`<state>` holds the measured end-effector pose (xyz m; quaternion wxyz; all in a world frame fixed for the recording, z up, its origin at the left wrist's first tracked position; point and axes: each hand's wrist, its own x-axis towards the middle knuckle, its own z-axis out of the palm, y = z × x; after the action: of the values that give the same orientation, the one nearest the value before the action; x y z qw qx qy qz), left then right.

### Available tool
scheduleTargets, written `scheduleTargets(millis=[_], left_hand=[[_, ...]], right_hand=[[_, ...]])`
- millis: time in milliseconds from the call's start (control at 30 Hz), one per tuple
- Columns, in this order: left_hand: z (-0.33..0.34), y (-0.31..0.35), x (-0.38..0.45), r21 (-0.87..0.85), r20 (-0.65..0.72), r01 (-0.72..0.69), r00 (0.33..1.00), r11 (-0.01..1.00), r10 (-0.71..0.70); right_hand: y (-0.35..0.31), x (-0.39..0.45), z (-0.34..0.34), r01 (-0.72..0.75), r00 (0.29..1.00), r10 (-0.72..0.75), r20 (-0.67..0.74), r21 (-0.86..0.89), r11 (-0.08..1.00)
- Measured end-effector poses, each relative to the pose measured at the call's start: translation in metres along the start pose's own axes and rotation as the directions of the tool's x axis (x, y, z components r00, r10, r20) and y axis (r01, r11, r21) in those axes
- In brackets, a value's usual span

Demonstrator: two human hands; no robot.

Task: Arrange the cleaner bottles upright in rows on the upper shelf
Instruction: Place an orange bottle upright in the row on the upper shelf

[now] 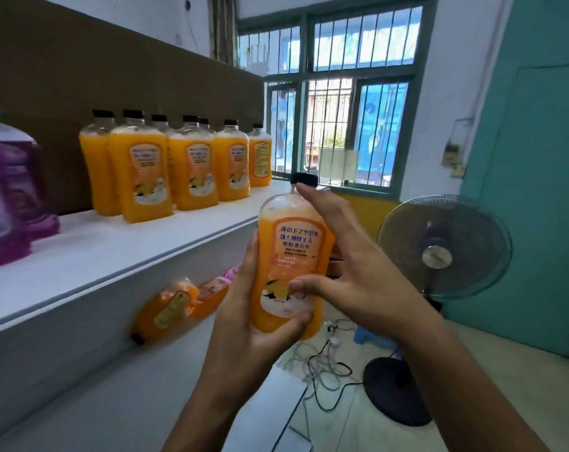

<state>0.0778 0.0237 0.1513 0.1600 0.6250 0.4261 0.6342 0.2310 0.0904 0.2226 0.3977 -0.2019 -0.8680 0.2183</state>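
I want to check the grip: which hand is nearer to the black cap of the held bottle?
Right. The right hand has a fingertip just beside the cap; the left hand holds the bottle low, near its base.

Orange cleaner bottle (289,256), black cap, label with fruit picture facing camera, held upright in mid-air, in front of upper shelf (91,256) edge. Seven orange bottles (179,161) stand upright on white upper shelf in two loose rows, black caps up. Purple bottles (6,190) at shelf's left end, upright. Below shelf, orange bottle (166,308) lies on side, cap down-left, pink one (221,282) behind.
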Motion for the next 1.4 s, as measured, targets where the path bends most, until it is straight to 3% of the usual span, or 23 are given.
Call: scheduleTargets(millis=[333, 467, 700, 900, 1033, 1167, 1300, 1400], left_hand=[[0.018, -0.057, 0.127, 0.199, 0.088, -0.054, 0.995, 0.978, 0.037], [0.035, -0.073, 0.167, 0.317, 0.057, -0.036, 0.998, 0.948, 0.018], [0.049, -0.081, 0.222, 0.481, -0.076, 0.099, 0.995, 0.871, -0.071], [0.069, -0.106, 0.266, 0.669, -0.207, 0.248, 0.968, 0.701, -0.145], [0.081, -0.129, 0.294, 0.657, -0.311, 0.396, 0.918, 0.642, -0.247], [0.078, -0.136, 0.312, 0.557, -0.457, 0.555, 0.826, 0.617, -0.331], [0.080, -0.141, 0.305, 0.691, -0.508, 0.554, 0.829, 0.465, -0.233], [0.080, -0.142, 0.300, 0.687, -0.527, 0.554, 0.825, 0.470, -0.204]], right_hand=[[0.087, 0.093, -0.028, 0.018, 0.991, -0.005, -0.135, 0.089, 0.996], [0.115, 0.133, -0.044, 0.053, 0.988, -0.052, -0.142, 0.003, 0.999], [0.169, 0.202, -0.060, 0.236, 0.971, -0.231, -0.065, 0.070, 0.969], [0.223, 0.253, -0.066, 0.352, 0.933, -0.360, 0.021, 0.163, 0.922], [0.260, 0.280, -0.058, 0.411, 0.907, -0.418, 0.039, 0.123, 0.903], [0.278, 0.308, -0.043, 0.442, 0.888, -0.452, 0.082, 0.115, 0.890], [0.288, 0.331, -0.023, 0.485, 0.866, -0.494, 0.072, 0.118, 0.867], [0.293, 0.345, -0.008, 0.471, 0.868, -0.489, 0.092, 0.163, 0.867]])
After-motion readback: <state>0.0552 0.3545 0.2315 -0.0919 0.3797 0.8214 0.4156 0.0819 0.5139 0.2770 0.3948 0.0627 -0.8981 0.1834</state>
